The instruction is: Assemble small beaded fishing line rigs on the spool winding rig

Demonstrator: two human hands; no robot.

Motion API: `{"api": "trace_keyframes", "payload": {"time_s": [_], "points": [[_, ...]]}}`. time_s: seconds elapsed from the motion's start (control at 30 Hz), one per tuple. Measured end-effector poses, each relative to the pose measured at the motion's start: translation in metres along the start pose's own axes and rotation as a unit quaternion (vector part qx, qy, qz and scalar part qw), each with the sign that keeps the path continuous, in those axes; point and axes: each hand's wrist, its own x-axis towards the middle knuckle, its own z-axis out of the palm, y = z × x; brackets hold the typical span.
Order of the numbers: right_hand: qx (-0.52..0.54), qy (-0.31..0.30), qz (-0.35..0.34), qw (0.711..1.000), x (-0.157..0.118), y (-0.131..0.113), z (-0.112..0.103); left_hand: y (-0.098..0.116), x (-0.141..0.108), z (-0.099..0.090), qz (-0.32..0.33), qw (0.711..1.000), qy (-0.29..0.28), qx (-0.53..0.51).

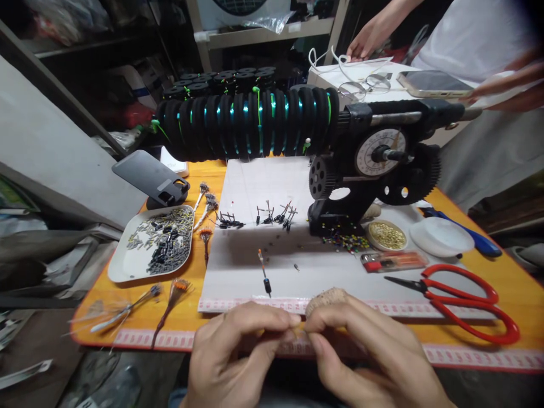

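Observation:
My left hand (244,348) and my right hand (361,345) meet over the table's front edge, thumb and forefinger of each pinched together. Between the fingertips is something tiny and yellowish, too small to name. Behind my right fingers lies a lumpy tan piece (327,298), partly hidden by them. Just beyond, on the white board (238,283), rests a small black piece with a thin orange-tipped stem (267,283). Farther back are several small black pieces with thin stems (276,215). Red-handled scissors (463,300) lie to the right of my right hand, blades pointing left.
A white tray (114,266) of small grey and black parts sits left, near bundled wires (176,289) and a phone (148,175). A geared machine (378,158) carries black rings (255,124). A gold-bead dish (386,235) stands right. Another person's hand (378,34) is behind.

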Motion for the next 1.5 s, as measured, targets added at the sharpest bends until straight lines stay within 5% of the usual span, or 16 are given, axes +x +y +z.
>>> {"api": "trace_keyframes", "payload": {"time_s": [0.13,0.27,0.43,0.77,1.5], "points": [[-0.002,0.032,0.014,0.999,-0.002,0.003,0.007,-0.003,-0.002,-0.017,0.168,0.96,-0.112,0.195],[-0.05,0.064,-0.005,0.997,-0.003,0.007,0.014,-0.006,-0.004,-0.028,0.23,0.919,-0.139,0.289],[-0.15,0.08,-0.069,0.983,-0.003,0.014,0.016,-0.003,0.008,-0.026,0.158,0.911,-0.143,0.354],[-0.201,0.031,-0.06,0.977,-0.006,0.027,0.016,0.004,0.033,-0.013,-0.054,0.928,-0.187,0.319],[-0.234,0.034,-0.016,0.971,-0.011,0.029,0.008,-0.007,0.037,-0.007,-0.001,0.937,-0.17,0.306]]}}
